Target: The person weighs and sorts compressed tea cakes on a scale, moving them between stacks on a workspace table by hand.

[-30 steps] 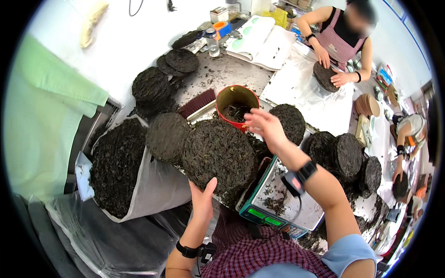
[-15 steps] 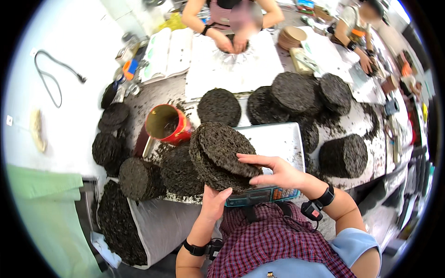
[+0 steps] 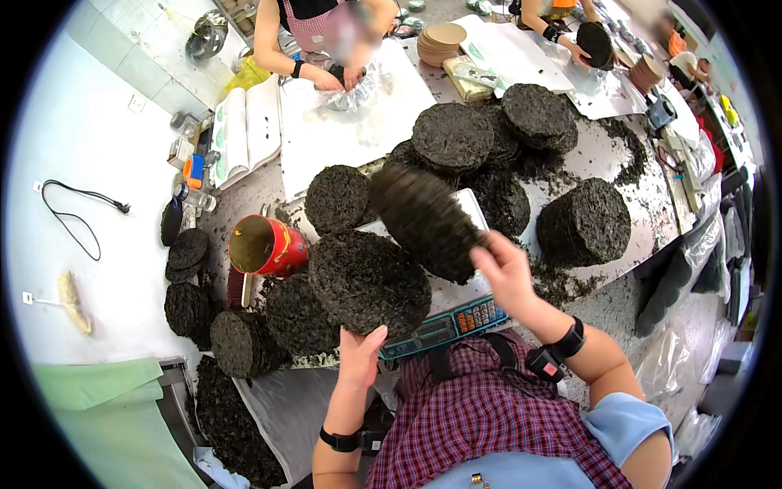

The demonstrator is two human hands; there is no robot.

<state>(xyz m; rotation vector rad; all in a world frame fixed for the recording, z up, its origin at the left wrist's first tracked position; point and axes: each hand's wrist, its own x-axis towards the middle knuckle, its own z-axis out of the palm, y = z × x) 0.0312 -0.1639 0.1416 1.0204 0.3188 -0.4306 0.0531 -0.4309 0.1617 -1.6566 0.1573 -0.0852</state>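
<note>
My left hand (image 3: 359, 356) grips a dark round cake (image 3: 371, 281), which looks like dried seaweed, from its near edge, thumb on top. A second round seaweed cake (image 3: 425, 218), smeared by motion, is pinched at its right edge in my right hand (image 3: 507, 273). It tilts above the white pan of a scale (image 3: 448, 300), apart from the first cake. The scale's teal keypad panel faces me at the table's near edge. Close to my left hand, a stack of similar cakes (image 3: 300, 312) lies partly hidden behind the held one.
A red tin (image 3: 285, 248) stands left of the held cakes, with a brush (image 3: 236, 287) beside it. More seaweed stacks (image 3: 584, 222) line the table, and dark crumbs lie scattered. Across the table, a co-worker's hands (image 3: 340, 77) handle clear plastic. A big sack of seaweed (image 3: 232, 424) sits lower left.
The two cakes, earlier held one on top of the other, are now apart: my right hand has lifted the upper one up and to the right. The whole view has shifted.
</note>
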